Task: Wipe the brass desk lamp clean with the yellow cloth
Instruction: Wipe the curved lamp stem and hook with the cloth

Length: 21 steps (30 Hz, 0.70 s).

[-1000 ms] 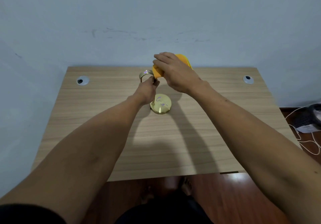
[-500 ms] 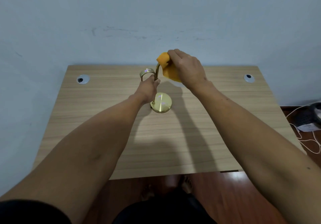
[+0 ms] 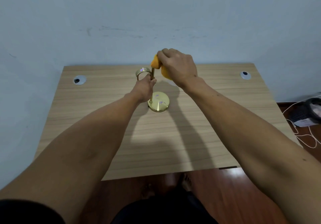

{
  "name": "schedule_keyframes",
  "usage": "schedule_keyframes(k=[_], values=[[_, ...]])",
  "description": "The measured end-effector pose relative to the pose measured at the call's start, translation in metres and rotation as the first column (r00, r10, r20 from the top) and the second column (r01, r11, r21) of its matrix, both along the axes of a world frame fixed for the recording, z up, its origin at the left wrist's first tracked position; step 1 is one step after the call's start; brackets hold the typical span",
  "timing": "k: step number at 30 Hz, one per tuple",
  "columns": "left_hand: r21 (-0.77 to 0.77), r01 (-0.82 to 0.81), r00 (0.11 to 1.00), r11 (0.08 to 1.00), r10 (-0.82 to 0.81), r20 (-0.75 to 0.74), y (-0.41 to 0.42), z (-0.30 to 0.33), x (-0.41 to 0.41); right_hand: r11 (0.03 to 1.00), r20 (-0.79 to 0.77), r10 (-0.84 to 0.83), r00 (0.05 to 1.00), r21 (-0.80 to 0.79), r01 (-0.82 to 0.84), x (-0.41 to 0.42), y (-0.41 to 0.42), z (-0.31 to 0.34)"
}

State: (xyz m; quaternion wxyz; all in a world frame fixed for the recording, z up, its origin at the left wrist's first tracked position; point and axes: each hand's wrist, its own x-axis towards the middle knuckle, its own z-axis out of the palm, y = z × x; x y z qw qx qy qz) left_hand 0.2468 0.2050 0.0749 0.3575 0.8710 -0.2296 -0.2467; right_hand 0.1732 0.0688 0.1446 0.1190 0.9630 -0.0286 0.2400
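The brass desk lamp [image 3: 159,102] stands upright on its round base near the middle of the wooden desk [image 3: 173,136]. Its thin stem rises to a curved head at the upper left. My left hand [image 3: 145,89] is wrapped around the stem about halfway up. My right hand [image 3: 178,65] grips the yellow cloth [image 3: 156,63] and presses it onto the top of the stem. Most of the cloth is hidden under my fingers, with a fold hanging below my palm.
Two round cable grommets sit in the desk's back corners, the left grommet [image 3: 79,80] and the right grommet [image 3: 245,75]. A pale wall rises right behind the desk. White cords and a dark bag [image 3: 307,114] lie on the floor to the right.
My right hand with the cloth has moved up from the middle of the stem to its top. My left hand keeps its grip on the stem.
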Motion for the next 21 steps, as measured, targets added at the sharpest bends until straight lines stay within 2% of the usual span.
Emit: schedule_keyframes(k=[5, 8, 10, 14, 18, 21], values=[[0.052, 0.027, 0.999, 0.998, -0.029, 0.034, -0.002, 0.002, 0.001, 0.956, -0.068, 0.183, 0.981, -0.219, -0.194, 0.006, 0.008, -0.001], [0.044, 0.034, 0.998, 0.998, -0.037, 0.049, -0.001, 0.001, -0.001, 0.95, -0.051, 0.185, 0.981, -0.246, -0.192, 0.006, 0.004, 0.002], [0.043, 0.061, 0.997, 0.997, -0.063, 0.044, 0.0, 0.001, -0.002, 0.978, -0.04, 0.12, 0.992, -0.169, -0.126, 0.001, -0.001, 0.005], [-0.008, -0.005, 1.0, 1.0, 0.005, -0.003, 0.0, -0.003, 0.0, 0.991, 0.017, -0.056, 0.998, 0.125, 0.054, -0.013, -0.014, -0.001], [-0.021, -0.036, 0.999, 0.999, 0.036, -0.01, -0.002, -0.002, -0.004, 0.954, 0.031, -0.202, 0.979, 0.232, 0.19, -0.018, -0.013, -0.011], [-0.016, -0.035, 0.999, 0.999, 0.035, 0.006, -0.003, -0.004, -0.003, 0.942, 0.084, -0.252, 0.964, 0.248, 0.224, -0.023, -0.006, -0.018]])
